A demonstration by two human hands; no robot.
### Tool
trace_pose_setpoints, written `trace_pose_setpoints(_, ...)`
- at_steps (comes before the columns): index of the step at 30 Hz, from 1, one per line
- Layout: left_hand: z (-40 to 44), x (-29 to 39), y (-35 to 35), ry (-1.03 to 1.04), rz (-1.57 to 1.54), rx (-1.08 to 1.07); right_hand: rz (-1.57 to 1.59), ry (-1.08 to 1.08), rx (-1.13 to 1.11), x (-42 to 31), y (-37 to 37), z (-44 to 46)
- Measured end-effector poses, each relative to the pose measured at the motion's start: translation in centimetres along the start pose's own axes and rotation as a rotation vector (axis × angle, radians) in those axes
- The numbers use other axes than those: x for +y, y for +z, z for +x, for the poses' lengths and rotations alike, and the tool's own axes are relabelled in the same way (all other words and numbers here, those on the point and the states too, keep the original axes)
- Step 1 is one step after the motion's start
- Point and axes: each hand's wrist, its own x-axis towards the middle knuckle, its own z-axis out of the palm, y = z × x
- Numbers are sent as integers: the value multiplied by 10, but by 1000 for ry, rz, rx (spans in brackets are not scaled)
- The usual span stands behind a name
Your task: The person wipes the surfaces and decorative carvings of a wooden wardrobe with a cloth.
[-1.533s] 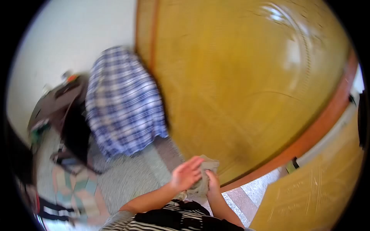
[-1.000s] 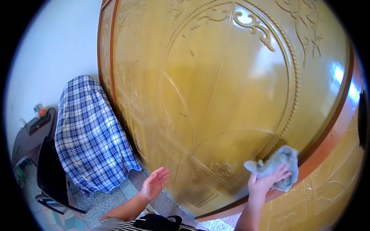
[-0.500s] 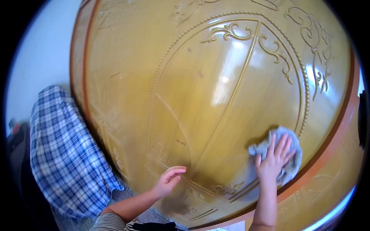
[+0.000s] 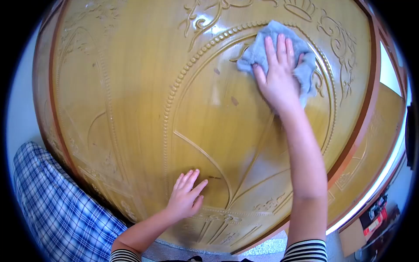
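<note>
A grey-blue cloth (image 4: 257,52) lies bunched against the upper part of a glossy yellow-brown wooden door panel (image 4: 135,113). My right hand (image 4: 280,76) holds it pressed to the surface, fingers stretched over the cloth and arm reaching up. Part of the cloth is hidden under the palm. Lower and to the left, my left hand (image 4: 187,196) is open with fingers apart, at the panel and holding nothing. Raised scrollwork and a beaded arch (image 4: 168,107) decorate the panel.
Blue-and-white checked fabric (image 4: 61,205) drapes over something at the lower left. A reddish-brown edge (image 4: 349,157) borders the panel on the right, with another carved panel (image 4: 371,144) beyond. Red and dark items (image 4: 376,220) stand at the lower right.
My right hand has carried the cloth from the panel's lower right up to the arch's top. My left hand has moved slightly up and its fingers have spread. The view has shifted.
</note>
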Motion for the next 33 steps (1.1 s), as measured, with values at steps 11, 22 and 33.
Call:
trace_pose_setpoints(11,-10,-41,20,140,262,-201,512,-569,-653,-42,-23,-159)
trace_pose_setpoints(22,-9,-45,16,172,271,-125,423,-263,-268,-74,-12,-104)
trace_pose_setpoints(33,-12,-48,12,200,329,-131,494,-110,-152,-110,-6,-49)
